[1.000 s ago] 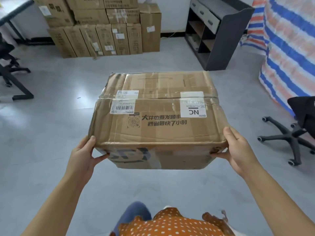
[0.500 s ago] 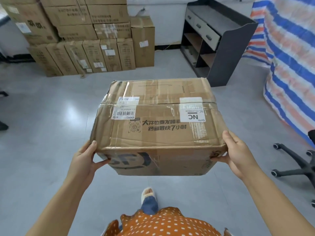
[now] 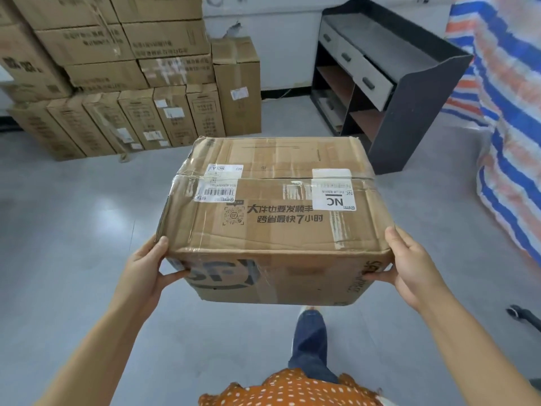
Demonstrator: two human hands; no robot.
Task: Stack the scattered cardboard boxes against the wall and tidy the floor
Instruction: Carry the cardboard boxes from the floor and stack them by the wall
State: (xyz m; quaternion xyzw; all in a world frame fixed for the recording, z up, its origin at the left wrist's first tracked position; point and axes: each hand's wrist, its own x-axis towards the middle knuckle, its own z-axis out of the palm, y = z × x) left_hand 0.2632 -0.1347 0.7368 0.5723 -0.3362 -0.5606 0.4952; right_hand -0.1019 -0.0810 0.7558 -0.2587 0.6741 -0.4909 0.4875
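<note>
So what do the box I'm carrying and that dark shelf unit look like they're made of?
Carried box: brown corrugated cardboard by the look, matte and creased, with glossy clear tape glinting across it. Shelf unit: probably laminated board, judging by its flat matte black panels, grey drawer fronts and reddish-brown inner shelves.

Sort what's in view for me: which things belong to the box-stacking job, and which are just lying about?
Part of the job:
- carried box, gripped at its near corners by the left hand and right hand
- box stack against the wall
- floor

Just lying about:
- black shelf unit
- striped tarp
- chair caster, far right
</note>
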